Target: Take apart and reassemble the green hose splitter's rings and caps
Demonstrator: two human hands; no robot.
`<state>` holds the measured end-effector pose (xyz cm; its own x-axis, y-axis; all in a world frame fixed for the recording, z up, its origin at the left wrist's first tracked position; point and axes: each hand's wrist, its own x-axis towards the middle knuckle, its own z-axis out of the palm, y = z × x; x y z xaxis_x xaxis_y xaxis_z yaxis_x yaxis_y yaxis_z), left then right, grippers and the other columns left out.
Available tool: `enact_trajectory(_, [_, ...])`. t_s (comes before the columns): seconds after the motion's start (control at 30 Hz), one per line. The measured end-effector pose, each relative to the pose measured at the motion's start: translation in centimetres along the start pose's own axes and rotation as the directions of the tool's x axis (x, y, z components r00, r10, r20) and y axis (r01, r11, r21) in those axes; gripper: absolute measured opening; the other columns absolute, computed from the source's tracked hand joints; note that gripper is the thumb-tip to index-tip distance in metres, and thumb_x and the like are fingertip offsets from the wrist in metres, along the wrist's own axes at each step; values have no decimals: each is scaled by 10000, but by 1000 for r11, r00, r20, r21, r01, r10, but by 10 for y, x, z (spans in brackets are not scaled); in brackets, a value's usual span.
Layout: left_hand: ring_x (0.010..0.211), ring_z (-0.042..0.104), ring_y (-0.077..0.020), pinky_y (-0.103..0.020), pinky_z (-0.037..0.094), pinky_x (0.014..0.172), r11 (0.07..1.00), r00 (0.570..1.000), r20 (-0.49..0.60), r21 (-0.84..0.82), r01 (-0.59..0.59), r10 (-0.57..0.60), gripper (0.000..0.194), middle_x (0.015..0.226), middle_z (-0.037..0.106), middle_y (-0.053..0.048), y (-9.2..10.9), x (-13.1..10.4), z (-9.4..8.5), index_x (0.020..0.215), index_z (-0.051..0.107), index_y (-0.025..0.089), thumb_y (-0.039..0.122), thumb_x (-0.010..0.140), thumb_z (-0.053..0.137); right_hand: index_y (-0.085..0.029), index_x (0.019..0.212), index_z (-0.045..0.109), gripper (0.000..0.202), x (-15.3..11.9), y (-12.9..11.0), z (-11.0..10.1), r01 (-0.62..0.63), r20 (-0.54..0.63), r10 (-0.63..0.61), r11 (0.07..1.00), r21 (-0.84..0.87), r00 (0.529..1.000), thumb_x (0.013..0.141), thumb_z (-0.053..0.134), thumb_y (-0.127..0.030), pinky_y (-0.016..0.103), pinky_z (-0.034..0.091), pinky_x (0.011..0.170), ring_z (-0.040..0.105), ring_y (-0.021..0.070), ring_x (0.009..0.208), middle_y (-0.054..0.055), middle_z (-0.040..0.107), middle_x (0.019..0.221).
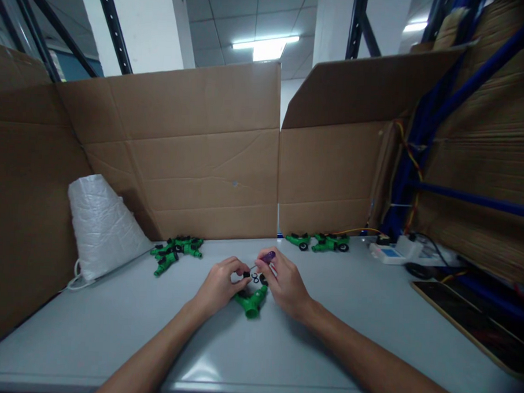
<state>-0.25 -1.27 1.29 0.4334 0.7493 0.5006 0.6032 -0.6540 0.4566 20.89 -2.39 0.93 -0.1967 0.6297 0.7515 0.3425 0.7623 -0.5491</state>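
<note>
My right hand [282, 278] grips a small screwdriver [268, 257] by its purple handle, the thin shaft pointing left. A small black part [246, 274] is pinched between the fingers of my left hand [223, 280], close to the screwdriver's tip. Just below and between my hands, a green plastic toy vehicle part [251, 303] rests on the table, with a black piece at its upper right. Some small black loop-shaped pieces [255, 278] show between my fingers; their kind is too small to tell.
Several green and black toy parts [167, 256] lie at the back left. Green toy vehicles with wheels [330, 242] stand at the back right. A white wrapped bag [104, 230] leans at left; a power strip [398, 252] and a dark framed panel [469, 321] lie at right. Cardboard [211, 177] walls the grey table [324, 361].
</note>
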Motion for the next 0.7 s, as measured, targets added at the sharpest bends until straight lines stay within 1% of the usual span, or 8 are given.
enact_trajectory(0.03, [855,660,-176,-273,494,808,1000,1000,-2,-9,0,0,67,916,684,-12,1,0,0,955,718,204,239,907,752,-238,1034,565,159,0,1,1,-6,4,6,1000,2,1000,1094,473,-353,330,496,799,649,214,829,39,654,905])
enact_trajectory(0.13, [861,663,-178,-273,493,804,1000,1000,-8,-24,-2,2,66,918,685,-15,2,0,0,951,716,202,254,918,741,-241,1014,571,168,-1,3,2,-11,65,11,1000,1,998,1092,484,-360,329,496,803,656,220,852,40,659,910])
enact_trajectory(0.17, [861,663,-178,-274,494,804,1000,1000,-7,-25,-2,2,64,918,686,-16,2,0,0,951,719,202,255,922,738,-241,1014,572,167,-1,4,3,-11,61,11,1000,2,998,1091,486,-362,330,497,803,655,220,846,41,659,907])
enact_trajectory(0.3, [879,672,-185,-282,502,831,1000,1000,-8,-27,-2,2,90,941,706,-28,1,0,-1,995,739,206,277,944,721,-237,1036,561,152,0,2,0,-11,-28,11,1000,12,1000,1088,484,-357,334,497,798,651,216,818,41,651,897])
enact_trajectory(0.4, [883,682,-192,-288,503,838,1000,1000,-20,-15,10,-10,130,941,731,-36,1,0,-1,1020,754,209,304,983,674,-238,1017,557,167,2,0,-4,-15,-34,15,1000,10,999,1089,473,-363,336,497,807,655,218,818,36,653,868])
enact_trajectory(0.5, [877,697,-199,-296,508,843,997,997,-42,-24,70,-71,193,964,771,-45,0,0,-1,1028,771,209,333,1014,625,-235,1008,555,183,3,1,-4,-47,-55,48,999,16,997,1091,466,-371,332,501,806,651,210,793,27,649,839])
enact_trajectory(0.6, [874,712,-208,-303,519,853,986,986,-64,-81,147,-152,241,1008,800,-55,-2,2,-1,1053,780,201,363,1022,604,-226,1004,558,188,2,6,-1,-60,-69,62,998,34,996,1090,467,-368,315,496,786,641,193,767,15,632,825])
enact_trajectory(0.7, [893,725,-215,-298,525,845,975,982,-57,-142,173,-182,288,1030,805,-63,-2,3,-1,1086,778,197,395,1035,575,-222,1008,563,199,2,9,1,-55,-60,56,998,19,997,1089,465,-374,314,490,787,636,195,787,23,628,850])
